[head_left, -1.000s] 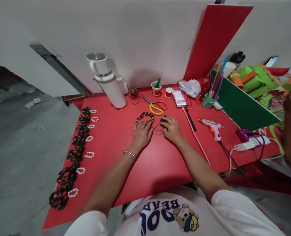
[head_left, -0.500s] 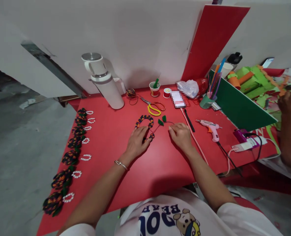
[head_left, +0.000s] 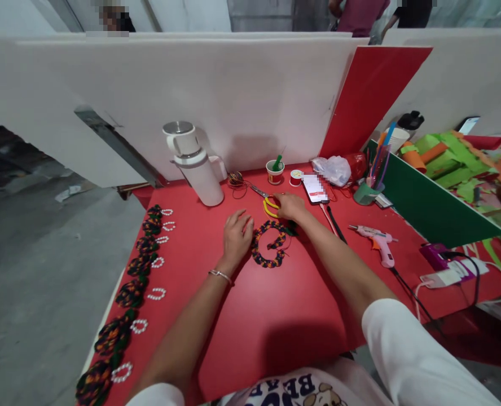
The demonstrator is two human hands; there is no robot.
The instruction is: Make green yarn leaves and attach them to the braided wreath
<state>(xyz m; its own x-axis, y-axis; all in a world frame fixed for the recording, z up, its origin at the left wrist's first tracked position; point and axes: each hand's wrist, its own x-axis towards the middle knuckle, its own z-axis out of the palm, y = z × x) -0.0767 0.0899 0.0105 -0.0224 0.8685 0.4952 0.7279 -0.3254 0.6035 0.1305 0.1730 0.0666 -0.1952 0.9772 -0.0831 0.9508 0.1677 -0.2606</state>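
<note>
My right hand (head_left: 291, 207) reaches across to the scissors (head_left: 271, 210), its fingers closed around one handle loop; the yellow loop and the blades stay visible. My left hand (head_left: 237, 232) is just left of a braided multicoloured cord (head_left: 256, 248), with fingers loosely apart and nothing seen in them. The cord lies curled into an open ring on the table. A small dark green piece (head_left: 290, 230) sits partly hidden under my right wrist.
Braided bundles (head_left: 130, 294) and small pearl rings (head_left: 157, 293) line the left side. Behind stand a thermos (head_left: 202, 177), a paper cup (head_left: 275, 175) and a phone (head_left: 313, 189). A pink glue gun (head_left: 377, 239) and a power strip (head_left: 449, 277) lie at right, beside a green divider (head_left: 432, 197).
My right hand has left the cord's thread and moved forward onto the scissors. My left hand has let go of the braided cord. The view has tilted up.
</note>
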